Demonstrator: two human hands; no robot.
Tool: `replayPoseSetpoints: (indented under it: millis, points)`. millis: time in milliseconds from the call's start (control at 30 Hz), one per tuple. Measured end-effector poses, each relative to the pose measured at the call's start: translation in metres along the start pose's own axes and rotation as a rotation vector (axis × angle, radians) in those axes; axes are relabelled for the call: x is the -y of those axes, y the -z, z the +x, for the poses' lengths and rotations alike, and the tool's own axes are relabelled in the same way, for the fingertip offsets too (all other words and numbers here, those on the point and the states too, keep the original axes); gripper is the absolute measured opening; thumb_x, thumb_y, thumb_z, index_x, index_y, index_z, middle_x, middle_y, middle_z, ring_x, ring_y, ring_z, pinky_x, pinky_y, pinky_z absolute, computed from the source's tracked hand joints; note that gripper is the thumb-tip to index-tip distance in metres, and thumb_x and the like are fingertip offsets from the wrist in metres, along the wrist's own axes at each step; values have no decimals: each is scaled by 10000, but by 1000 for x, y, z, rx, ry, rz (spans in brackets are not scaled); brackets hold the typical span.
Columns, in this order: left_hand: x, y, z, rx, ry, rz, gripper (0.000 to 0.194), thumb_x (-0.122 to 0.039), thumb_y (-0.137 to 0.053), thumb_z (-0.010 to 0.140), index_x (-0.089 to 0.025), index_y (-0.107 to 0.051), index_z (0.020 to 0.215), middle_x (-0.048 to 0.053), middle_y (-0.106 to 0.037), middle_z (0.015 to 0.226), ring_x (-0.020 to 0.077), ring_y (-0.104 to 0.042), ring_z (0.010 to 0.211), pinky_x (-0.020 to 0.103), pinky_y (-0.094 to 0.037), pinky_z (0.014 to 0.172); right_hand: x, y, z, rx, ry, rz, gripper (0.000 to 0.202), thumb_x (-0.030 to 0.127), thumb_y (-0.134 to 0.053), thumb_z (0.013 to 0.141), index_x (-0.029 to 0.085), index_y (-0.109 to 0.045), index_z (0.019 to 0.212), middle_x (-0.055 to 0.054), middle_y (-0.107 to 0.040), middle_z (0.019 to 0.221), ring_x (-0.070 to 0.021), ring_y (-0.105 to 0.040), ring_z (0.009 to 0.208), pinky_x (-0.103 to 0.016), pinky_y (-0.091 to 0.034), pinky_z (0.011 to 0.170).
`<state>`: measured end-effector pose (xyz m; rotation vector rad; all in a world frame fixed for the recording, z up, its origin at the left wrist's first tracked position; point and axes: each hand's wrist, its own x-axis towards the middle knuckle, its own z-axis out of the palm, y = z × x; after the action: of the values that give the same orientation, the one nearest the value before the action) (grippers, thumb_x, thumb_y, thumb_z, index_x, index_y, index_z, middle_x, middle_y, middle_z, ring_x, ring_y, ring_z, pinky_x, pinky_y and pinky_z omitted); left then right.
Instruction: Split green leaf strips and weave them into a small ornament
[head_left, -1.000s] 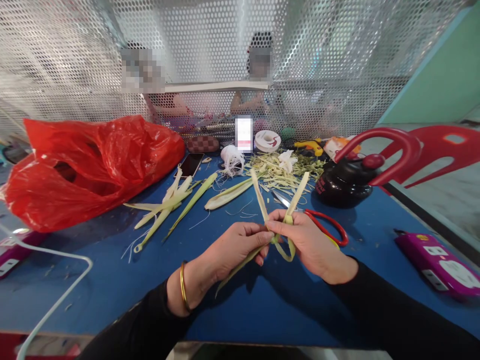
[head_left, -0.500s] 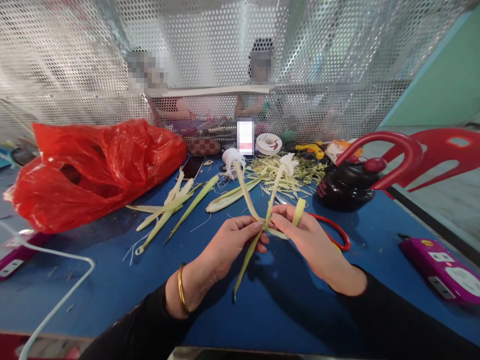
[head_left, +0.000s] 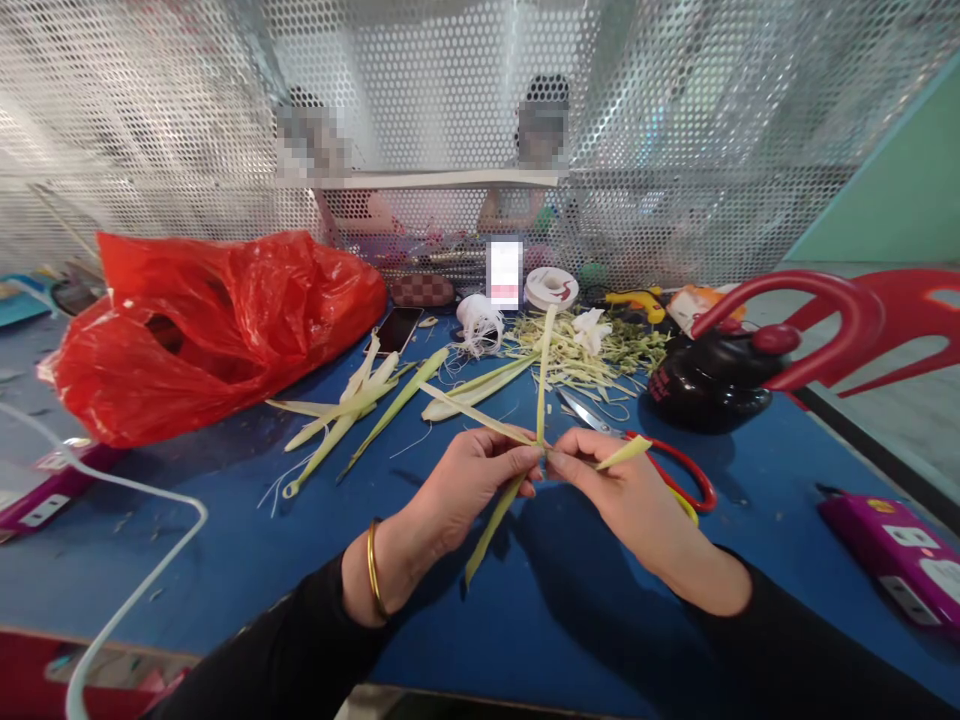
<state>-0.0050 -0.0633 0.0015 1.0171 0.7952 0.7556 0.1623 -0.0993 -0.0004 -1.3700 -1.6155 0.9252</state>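
Pale green leaf strips (head_left: 541, 390) cross between my two hands over the blue table. My left hand (head_left: 476, 480), with a gold bangle at the wrist, pinches the crossing between thumb and fingers. One strip stands upright there, one slants up to the left, and one hangs down toward me. My right hand (head_left: 615, 490) is closed on the strip on the right side, whose end sticks out past the fingers. Red-handled scissors (head_left: 589, 411) lie behind and beside my right hand, partly hidden by it. Several loose leaf pieces (head_left: 349, 405) lie to the left.
A red plastic bag (head_left: 225, 320) fills the left. Behind my hands are white thread (head_left: 480, 322), a white spool (head_left: 553, 290), a phone (head_left: 397, 330) and a heap of leaf scraps (head_left: 607, 350). To the right are a black kettle (head_left: 705, 385) and a purple power strip (head_left: 892, 550).
The left strip has swung lower and outward to the left. The end in my right hand has tipped from upright toward the right. More of the scissors shows.
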Motion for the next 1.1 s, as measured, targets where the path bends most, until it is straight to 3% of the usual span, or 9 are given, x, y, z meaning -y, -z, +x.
replayPoseSetpoints:
  millis: [200,367,700,867,1100]
  points:
    - [0,-3,-1,-20,12,-29,228,-316,-778,686,-112,-680,661,7,-598,616,71,-507,539,195,-409,554,1,-1,-1,48,21,112,218,316,-549,884,206,-633,716,-46,-667,816,-201,-591,789,-319,-448,768]
    - [2,-3,-1,-38,26,-39,233,-319,-774,686,-113,-674,647,5,-597,579,74,-512,525,196,-415,556,-1,0,-2,75,34,113,231,315,-545,897,207,-644,718,-35,-660,762,-186,-569,716,-320,-449,732]
    - [5,1,1,-18,99,-134,283,-331,-749,707,-108,-634,576,20,-574,539,89,-534,538,199,-433,571,1,3,-3,117,30,153,231,322,-538,894,205,-625,715,-36,-652,774,-196,-579,763,-316,-435,726]
    - [-1,2,-1,-3,134,-181,329,-440,-649,793,-112,-681,783,30,-631,637,110,-588,544,232,-462,582,4,1,-2,26,-32,158,210,317,-578,848,204,-628,679,-32,-636,761,-202,-574,768,-318,-426,720]
    - [3,-6,-2,-84,-44,71,196,-262,-758,691,-118,-678,798,10,-635,678,88,-546,567,217,-451,556,1,-2,-1,37,-15,134,228,312,-573,833,200,-590,635,-21,-614,718,-173,-520,687,-294,-402,643]
